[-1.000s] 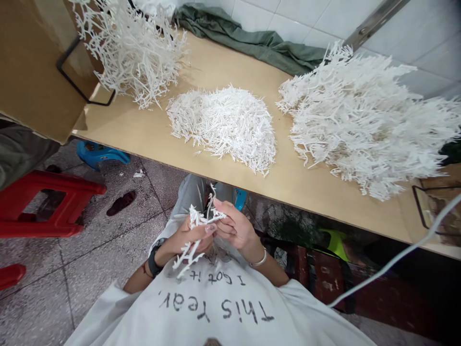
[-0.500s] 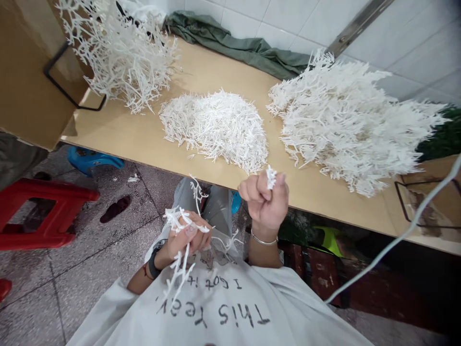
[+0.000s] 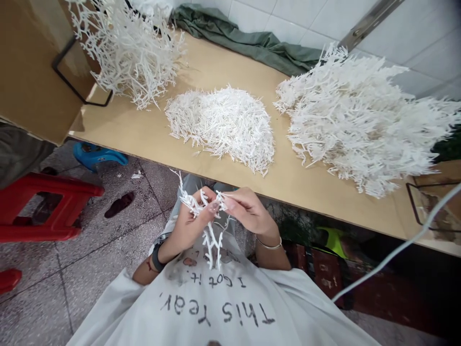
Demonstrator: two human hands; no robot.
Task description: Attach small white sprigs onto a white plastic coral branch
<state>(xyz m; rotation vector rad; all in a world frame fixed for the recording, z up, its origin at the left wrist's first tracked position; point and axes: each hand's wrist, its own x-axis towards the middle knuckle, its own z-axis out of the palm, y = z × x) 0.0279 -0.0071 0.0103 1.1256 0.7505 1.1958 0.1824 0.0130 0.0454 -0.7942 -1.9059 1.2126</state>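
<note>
My left hand [image 3: 194, 221] is closed on a white branching plastic twig [image 3: 212, 242], whose forked ends hang below the fingers and stick up to the left. My right hand [image 3: 250, 211] meets it in front of my lap, thumb and fingers pinched on a small white tip of the twig beside the left thumb. Just beyond the hands, on the cardboard-topped table, lies a low heap of small white sprigs [image 3: 230, 127]. The exact contact between the fingertips is partly hidden.
Tall white branches [image 3: 137, 57] stand at the table's back left, and a larger white pile [image 3: 367, 125] covers its right. A green cloth [image 3: 248, 41] lies along the tiled wall. A red stool [image 3: 46, 206] is at left; a pale cable [image 3: 396, 250] crosses at right.
My right hand, which held a small white piece up near the table edge, has come down and left to the left hand. It now pinches the twig; the small piece is no longer distinguishable.
</note>
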